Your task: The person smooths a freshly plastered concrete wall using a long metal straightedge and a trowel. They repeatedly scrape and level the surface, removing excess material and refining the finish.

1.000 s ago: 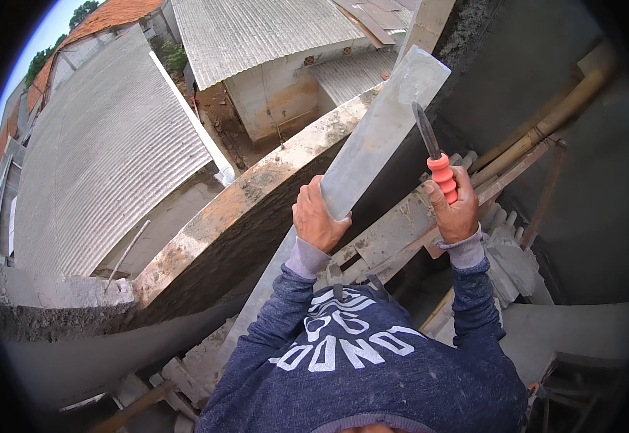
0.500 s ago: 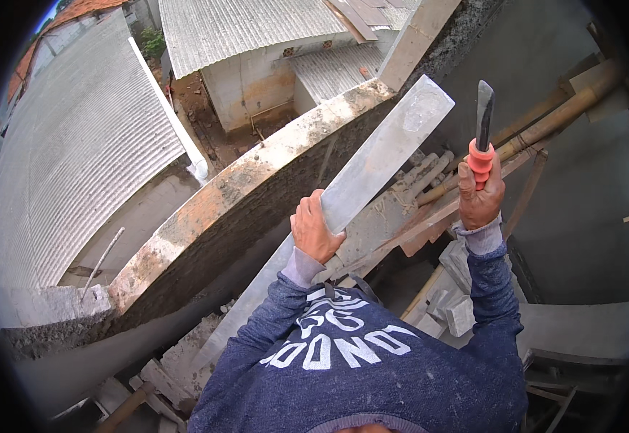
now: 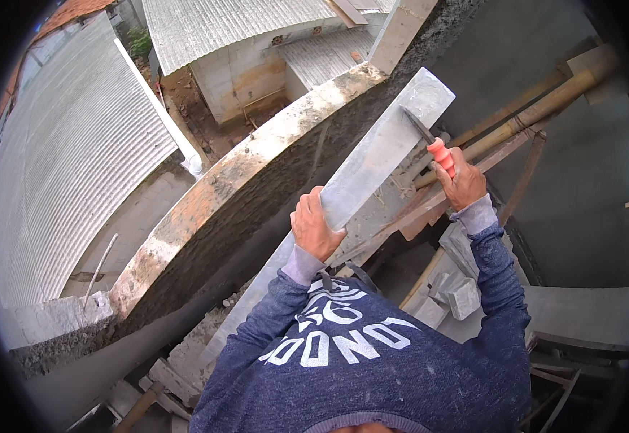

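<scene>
A long, flat grey straightedge [image 3: 372,164], metal-looking with a pale smear near its far end, slants from lower left to upper right in front of me. My left hand [image 3: 317,225] is closed round its middle, thumb on the near edge. In my right hand [image 3: 464,182] is a hand tool [image 3: 440,153] with a ridged red-orange handle and a narrow dark blade. The blade's tip meets the straightedge's face just short of the smeared end. Under my left forearm, the lower part of the straightedge is partly hidden.
Beyond the straightedge runs a rough concrete wall top [image 3: 220,184], with corrugated roofs [image 3: 76,180] below it. To the right are bamboo poles [image 3: 538,108], a timber plank [image 3: 430,206] and several grey blocks [image 3: 462,294]. A metal rod [image 3: 101,267] sticks up at the left.
My right hand has swung left and slightly down, tilting the tool from upright until its blade reached the straightedge. My left hand keeps its hold in nearly the same place.
</scene>
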The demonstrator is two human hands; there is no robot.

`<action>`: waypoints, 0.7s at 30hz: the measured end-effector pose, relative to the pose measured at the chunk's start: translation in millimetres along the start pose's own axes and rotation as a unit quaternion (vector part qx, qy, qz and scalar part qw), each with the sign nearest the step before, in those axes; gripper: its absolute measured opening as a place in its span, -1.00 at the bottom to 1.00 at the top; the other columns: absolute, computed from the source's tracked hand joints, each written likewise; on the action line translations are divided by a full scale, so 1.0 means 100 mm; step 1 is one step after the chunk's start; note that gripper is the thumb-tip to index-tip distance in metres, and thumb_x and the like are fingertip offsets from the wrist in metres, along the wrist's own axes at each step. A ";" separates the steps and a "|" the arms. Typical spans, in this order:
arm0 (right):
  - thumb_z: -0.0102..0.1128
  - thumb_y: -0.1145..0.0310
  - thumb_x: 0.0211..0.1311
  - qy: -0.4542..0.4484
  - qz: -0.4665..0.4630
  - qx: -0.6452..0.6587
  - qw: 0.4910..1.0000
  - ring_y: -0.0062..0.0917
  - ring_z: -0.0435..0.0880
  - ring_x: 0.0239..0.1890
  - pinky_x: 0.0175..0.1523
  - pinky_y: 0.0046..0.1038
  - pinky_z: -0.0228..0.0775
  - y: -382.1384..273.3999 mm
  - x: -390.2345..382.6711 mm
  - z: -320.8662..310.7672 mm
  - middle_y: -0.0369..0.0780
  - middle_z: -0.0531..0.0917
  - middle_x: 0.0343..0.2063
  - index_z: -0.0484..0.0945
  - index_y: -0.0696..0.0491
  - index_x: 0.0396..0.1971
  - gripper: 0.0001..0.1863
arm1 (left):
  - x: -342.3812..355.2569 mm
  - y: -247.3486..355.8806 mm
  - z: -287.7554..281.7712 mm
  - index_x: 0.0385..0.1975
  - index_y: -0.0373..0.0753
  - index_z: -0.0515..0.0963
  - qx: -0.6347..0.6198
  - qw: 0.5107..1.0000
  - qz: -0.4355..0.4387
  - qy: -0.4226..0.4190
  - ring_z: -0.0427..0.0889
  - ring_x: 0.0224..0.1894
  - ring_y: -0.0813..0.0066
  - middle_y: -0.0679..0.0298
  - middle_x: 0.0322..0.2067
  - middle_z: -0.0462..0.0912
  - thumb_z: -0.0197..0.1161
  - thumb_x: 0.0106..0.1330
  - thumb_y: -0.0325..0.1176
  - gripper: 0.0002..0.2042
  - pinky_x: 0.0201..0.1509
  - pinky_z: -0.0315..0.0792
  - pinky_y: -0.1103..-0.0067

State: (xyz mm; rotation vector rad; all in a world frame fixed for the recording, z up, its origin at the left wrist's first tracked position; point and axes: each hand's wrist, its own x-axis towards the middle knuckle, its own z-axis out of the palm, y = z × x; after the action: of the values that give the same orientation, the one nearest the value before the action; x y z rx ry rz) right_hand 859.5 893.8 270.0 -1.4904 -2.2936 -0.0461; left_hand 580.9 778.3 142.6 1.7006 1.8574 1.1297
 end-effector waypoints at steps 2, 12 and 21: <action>0.22 0.02 0.38 -0.026 0.035 -0.020 0.999 -0.51 0.63 -0.46 -0.32 -0.41 0.47 -0.01 0.07 -0.01 -0.24 0.63 -0.48 0.50 0.08 -0.07 -0.59 | 0.05 -0.01 0.02 0.20 -0.18 0.27 -0.002 1.000 -0.003 0.005 0.45 0.02 0.10 0.12 -0.10 0.41 0.54 -0.25 -0.37 -0.13 0.01 0.28 0.29; 0.12 -0.01 0.43 0.178 0.001 0.319 0.931 -0.54 0.57 -0.40 -0.28 -0.45 0.51 -0.57 -0.08 -0.40 -0.27 0.56 -0.39 0.42 0.21 0.05 -0.46 | -0.03 -0.08 0.06 0.19 -0.19 0.28 -0.005 1.000 -0.005 0.004 0.45 0.02 0.08 0.11 -0.11 0.41 0.51 -0.24 -0.38 -0.16 0.01 0.28 0.29; 0.32 0.25 0.27 0.049 -0.021 -0.055 0.997 -0.06 0.70 -0.39 -0.35 -0.19 0.52 -0.21 0.09 -0.28 -0.06 0.67 -0.40 0.42 0.06 -0.07 -0.65 | -0.01 -0.09 0.12 0.20 -0.20 0.27 -0.015 1.000 -0.001 0.001 0.44 0.01 0.09 0.11 -0.10 0.41 0.53 -0.27 -0.39 -0.13 0.00 0.27 0.29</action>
State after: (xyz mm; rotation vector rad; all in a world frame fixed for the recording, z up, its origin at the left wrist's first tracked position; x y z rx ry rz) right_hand 847.0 885.6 302.7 -1.4582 -2.2753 -0.2548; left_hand 584.0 781.1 127.9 1.6817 1.8343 1.1526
